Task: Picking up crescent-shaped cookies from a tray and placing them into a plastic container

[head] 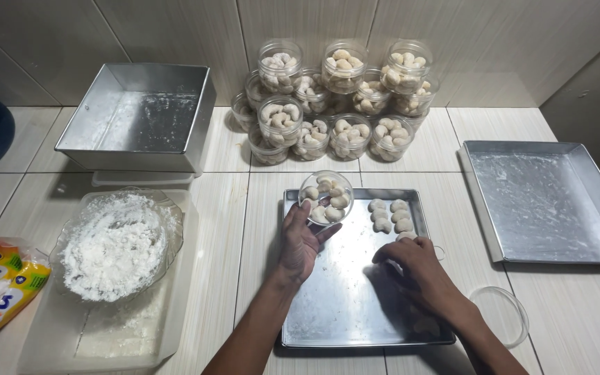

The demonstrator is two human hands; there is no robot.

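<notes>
the left hand (301,242) grips a small round clear plastic jar (326,197), partly filled with pale crescent cookies, fingers curled around its near wall. the jar rests at the far left corner of a flat rectangular metal baking tray (335,305). the right hand (411,258) lies palm down on the tray, fingertips bent onto the nearest of a small cluster of loose crescent cookies (390,214); whether it has hold of one cannot be told. a clear round lid (505,312) lies just right of the tray. stacked filled jars (335,97) stand against the wall. a clear bowl of white powder (116,243) sits to the left.
</notes>
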